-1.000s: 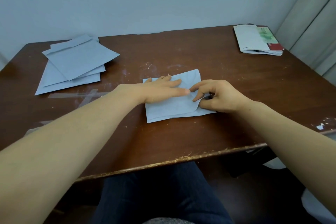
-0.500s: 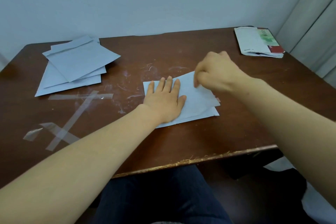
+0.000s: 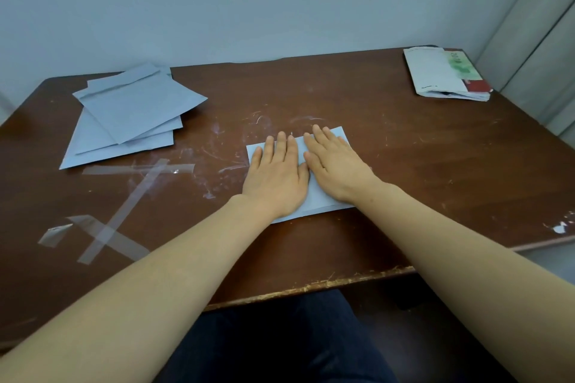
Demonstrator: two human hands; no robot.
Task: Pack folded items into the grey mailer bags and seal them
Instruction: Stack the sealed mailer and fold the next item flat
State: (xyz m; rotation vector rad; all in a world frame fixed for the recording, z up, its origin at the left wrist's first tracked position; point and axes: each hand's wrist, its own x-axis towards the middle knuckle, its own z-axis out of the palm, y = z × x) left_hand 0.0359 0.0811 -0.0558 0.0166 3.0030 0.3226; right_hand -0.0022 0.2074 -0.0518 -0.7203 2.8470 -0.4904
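Observation:
A small grey mailer bag (image 3: 320,200) lies flat on the brown table near its middle. My left hand (image 3: 275,176) presses on its left half with straight fingers. Beside it, my right hand (image 3: 334,166) lies flat on the right half, fingers straight and pointing away from me. The two hands touch at the thumbs and hide most of the bag. What is inside the bag is not visible.
A stack of grey mailer bags (image 3: 127,112) sits at the back left. Folded papers with a green and red item (image 3: 445,74) lie at the back right corner. Strips of clear tape (image 3: 124,205) are stuck on the table (image 3: 435,165) at the left.
My right hand has come down from pinching the bag's right end and now lies flat on the bag. My left hand stays flat, shifted slightly left.

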